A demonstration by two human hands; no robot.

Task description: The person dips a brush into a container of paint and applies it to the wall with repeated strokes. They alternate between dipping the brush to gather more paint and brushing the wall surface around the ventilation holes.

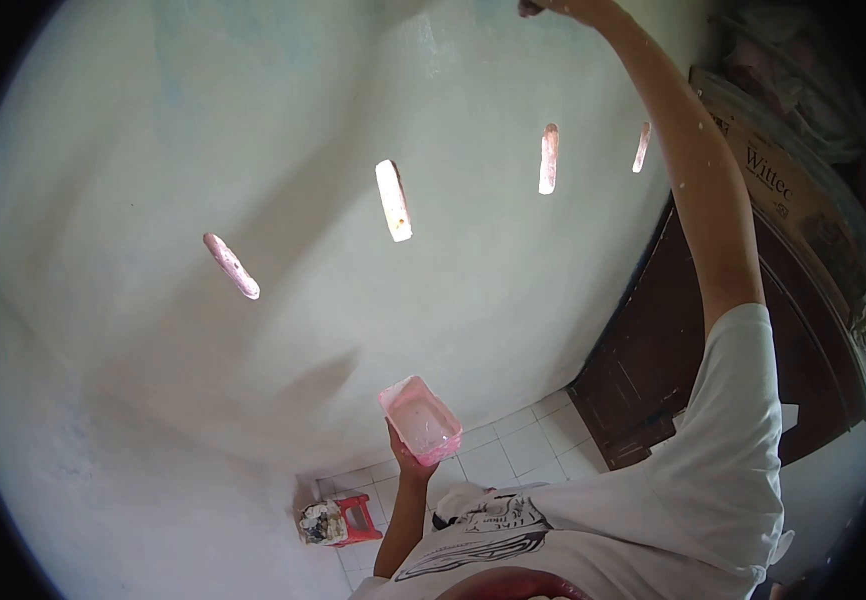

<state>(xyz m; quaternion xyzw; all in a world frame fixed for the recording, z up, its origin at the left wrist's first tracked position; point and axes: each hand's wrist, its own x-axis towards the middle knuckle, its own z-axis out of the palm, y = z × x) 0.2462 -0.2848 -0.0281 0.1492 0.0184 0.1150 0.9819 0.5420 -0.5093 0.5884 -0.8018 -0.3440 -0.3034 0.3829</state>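
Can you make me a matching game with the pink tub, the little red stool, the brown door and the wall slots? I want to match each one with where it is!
Things:
1. pink tub
2. red stool
3. brown door
4. wall slots

Places:
A. on the tiled floor, by the foot of the wall
B. held up in the left hand
C. in a row, high in the pale wall
D. at the right, behind the raised arm

Pairs: 1-B, 2-A, 3-D, 4-C
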